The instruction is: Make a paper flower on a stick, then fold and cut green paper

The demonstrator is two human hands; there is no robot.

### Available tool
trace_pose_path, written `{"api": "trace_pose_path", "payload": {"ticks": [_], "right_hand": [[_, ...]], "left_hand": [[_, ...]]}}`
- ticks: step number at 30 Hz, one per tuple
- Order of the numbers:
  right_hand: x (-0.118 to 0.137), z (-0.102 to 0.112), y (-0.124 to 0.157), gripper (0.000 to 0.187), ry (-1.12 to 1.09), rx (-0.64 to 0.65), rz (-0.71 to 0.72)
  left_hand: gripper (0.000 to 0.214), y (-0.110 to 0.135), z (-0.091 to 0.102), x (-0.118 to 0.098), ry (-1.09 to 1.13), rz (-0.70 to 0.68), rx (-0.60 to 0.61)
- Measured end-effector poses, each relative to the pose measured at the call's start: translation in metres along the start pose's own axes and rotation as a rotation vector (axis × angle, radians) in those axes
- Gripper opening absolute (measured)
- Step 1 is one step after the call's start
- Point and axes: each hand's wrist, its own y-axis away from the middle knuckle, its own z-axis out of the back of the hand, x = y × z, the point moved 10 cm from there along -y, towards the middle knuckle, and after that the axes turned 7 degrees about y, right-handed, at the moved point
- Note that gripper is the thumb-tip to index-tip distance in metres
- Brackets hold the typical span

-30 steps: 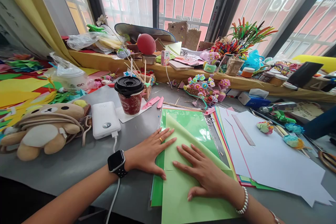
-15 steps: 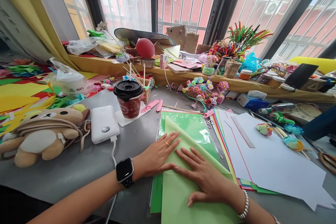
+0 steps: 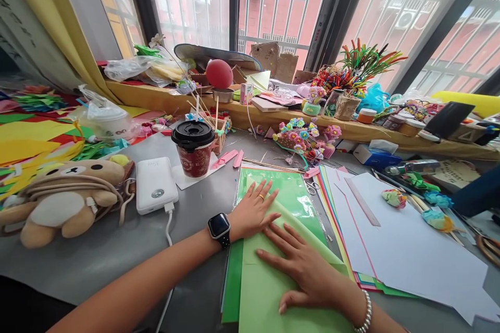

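L hand (image 3: 250, 213) nr top of paper (image 3: 260, 299), R hand (image 3: 307, 265) lower, both spread; prob. best press fold (image 3: 315, 240) evenly.

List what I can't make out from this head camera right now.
All in the head view:
Light green sheet: near end cut off by the bottom edge; parts hidden under the left hand and right hand.
Green packet: much of it covered by that sheet and the left hand.
White cable: partly hidden by the left forearm; far end out of frame.
Power bank: display digits too small and blurred.
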Motion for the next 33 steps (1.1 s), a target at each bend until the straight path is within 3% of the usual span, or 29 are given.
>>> {"api": "trace_pose_path", "payload": {"ticks": [23, 29, 33], "right_hand": [[-0.001, 0.012, 0.004, 0.062, 0.051, -0.065, -0.029], [-0.046, 0.049, 0.0, 0.041, 0.065, -0.21, -0.31], [-0.072, 0.043, -0.01, 0.05, 0.093, -0.204, -0.362]], "left_hand": [[0.06, 0.001, -0.002, 0.001, 0.061, 0.015, 0.06], [0.06, -0.001, -0.002, 0.0, 0.091, 0.005, 0.03], [0.06, -0.003, -0.003, 0.001, 0.116, 0.019, 0.027]]}}
